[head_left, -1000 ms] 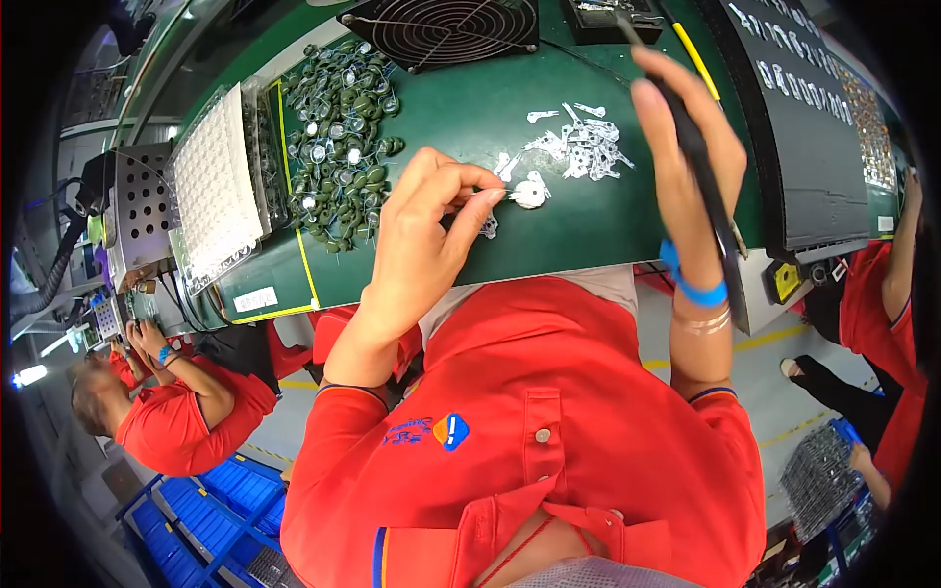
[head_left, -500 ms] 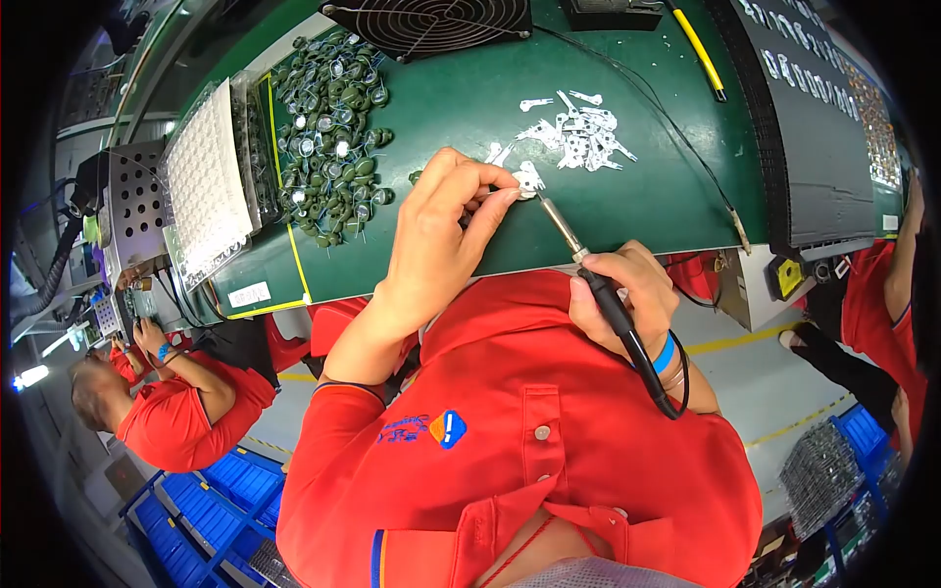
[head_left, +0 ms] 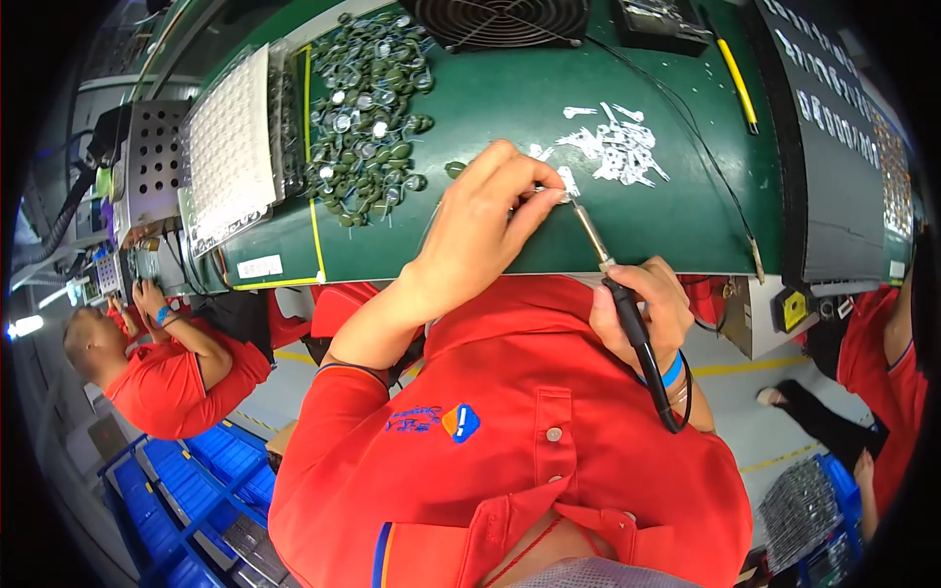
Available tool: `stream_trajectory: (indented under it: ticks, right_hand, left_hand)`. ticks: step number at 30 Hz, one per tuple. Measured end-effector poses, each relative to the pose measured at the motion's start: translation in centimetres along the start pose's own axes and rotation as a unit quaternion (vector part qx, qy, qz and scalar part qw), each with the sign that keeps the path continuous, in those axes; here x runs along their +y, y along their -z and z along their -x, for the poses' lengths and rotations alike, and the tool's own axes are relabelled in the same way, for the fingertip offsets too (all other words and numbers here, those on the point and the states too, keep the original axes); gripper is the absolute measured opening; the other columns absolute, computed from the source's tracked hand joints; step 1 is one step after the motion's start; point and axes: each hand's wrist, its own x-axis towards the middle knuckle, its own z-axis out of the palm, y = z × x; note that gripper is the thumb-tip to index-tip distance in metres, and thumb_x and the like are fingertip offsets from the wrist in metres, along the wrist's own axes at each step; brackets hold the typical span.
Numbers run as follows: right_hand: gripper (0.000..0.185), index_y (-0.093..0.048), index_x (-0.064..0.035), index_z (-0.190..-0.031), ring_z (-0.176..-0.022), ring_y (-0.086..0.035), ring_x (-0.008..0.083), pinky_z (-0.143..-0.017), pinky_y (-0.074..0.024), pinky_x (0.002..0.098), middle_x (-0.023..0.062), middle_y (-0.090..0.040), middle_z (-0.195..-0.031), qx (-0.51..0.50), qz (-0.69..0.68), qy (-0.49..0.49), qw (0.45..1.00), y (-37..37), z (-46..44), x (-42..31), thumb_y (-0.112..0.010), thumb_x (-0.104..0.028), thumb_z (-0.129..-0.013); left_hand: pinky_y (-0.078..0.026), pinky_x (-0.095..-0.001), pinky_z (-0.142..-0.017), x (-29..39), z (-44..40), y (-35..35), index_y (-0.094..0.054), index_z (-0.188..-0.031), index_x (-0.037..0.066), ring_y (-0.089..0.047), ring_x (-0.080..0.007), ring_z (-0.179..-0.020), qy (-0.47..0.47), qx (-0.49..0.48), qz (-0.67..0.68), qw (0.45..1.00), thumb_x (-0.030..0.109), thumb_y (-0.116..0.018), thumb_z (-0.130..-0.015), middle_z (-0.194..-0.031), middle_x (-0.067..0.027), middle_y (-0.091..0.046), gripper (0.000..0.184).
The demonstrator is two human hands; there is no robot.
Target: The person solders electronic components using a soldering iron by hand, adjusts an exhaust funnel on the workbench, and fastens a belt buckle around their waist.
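At the far left of the frame, a person (head_left: 165, 367) in a red shirt sits low down, with blue bins (head_left: 186, 470) below. A metal box (head_left: 157, 147) full of round holes stands in the upper left. Next to it, a white sheet (head_left: 230, 147) with rows of little bumps leans at a slant. Then a yellow line (head_left: 313, 186) runs down the green worktop (head_left: 480, 108), with a small white label (head_left: 259, 267) near its bottom end. Just right of the line is a big heap of green round parts (head_left: 377, 118). One loose green part (head_left: 455, 169) lies near the left hand (head_left: 482, 230). A black fan (head_left: 500, 22) sits at the top middle.

A pile of flat white parts (head_left: 619, 149) lies just past the left hand, up and to the right. A dark box (head_left: 659, 22), a thin black wire (head_left: 698, 132) and a yellow stick (head_left: 737, 83) come next, then a dark board (head_left: 831, 157) at the right.

In the middle, the left thumb and first finger pinch a small white piece (head_left: 569, 184) by its edge. It pokes out past their tips, and they hide part of it. The right hand (head_left: 665, 312) has its fingers wrapped around a soldering iron (head_left: 637, 341). The iron's tip is right at the white piece, but I cannot tell if they touch.
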Motion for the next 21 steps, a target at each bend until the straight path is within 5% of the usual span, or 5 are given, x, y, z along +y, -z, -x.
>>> stream_trajectory:
  ticks: [10, 14, 19, 21]
  right_hand:
    - [0.028, -0.055, 0.0049, -0.107, -0.058, -0.048, 0.0117, -0.050, -0.0376, 0.0229, 0.0121, -0.059, -0.079, 0.014, -0.058, -0.056, 0.997, 0.0, 0.2, -0.3, -0.067, -0.002, -0.082]
    - [0.028, -0.055, 0.0056, -0.107, -0.059, -0.048, 0.0107, -0.051, -0.0377, 0.0221, 0.0127, -0.060, -0.082, 0.017, -0.065, -0.066, 0.996, 0.0, 0.1, -0.2, -0.066, -0.002, -0.083]
    - [0.031, -0.055, 0.0073, -0.112, -0.063, -0.054, 0.0112, -0.054, -0.0414, 0.0223, 0.0141, -0.064, -0.089, 0.008, -0.071, -0.069, 0.995, 0.1, -0.2, -0.3, -0.066, -0.003, -0.085]
    - [0.031, -0.055, 0.0079, -0.113, -0.064, -0.056, 0.0114, -0.055, -0.0431, 0.0225, 0.0146, -0.065, -0.091, 0.002, -0.071, -0.066, 0.995, 0.1, -0.6, -0.6, -0.066, -0.003, -0.086]
  left_hand:
    - [-0.045, -0.0336, -0.060, -4.4, -1.6, 6.5, -0.071, -0.102, 0.004, -0.053, -0.0216, -0.061, 0.068, 0.062, -0.312, 0.946, 0.009, -0.077, -0.075, -0.078, -0.0061, -0.062, 0.028]
    - [-0.041, -0.0299, -0.056, -4.6, -0.9, 6.5, -0.072, -0.105, 0.007, -0.050, -0.0156, -0.058, 0.047, 0.094, -0.256, 0.961, 0.008, -0.077, -0.075, -0.075, -0.0048, -0.062, 0.030]
    - [-0.046, -0.0331, -0.057, -2.2, -0.5, 7.6, -0.071, -0.104, 0.007, -0.055, -0.0213, -0.060, 0.073, 0.128, -0.218, 0.965, 0.011, -0.077, -0.076, -0.076, -0.0114, -0.063, 0.029]
    - [-0.046, -0.0304, -0.055, -1.0, -0.6, 7.5, -0.071, -0.104, 0.007, -0.056, -0.0198, -0.060, 0.159, 0.119, -0.213, 0.957, 0.009, -0.077, -0.076, -0.077, -0.0099, -0.064, 0.029]
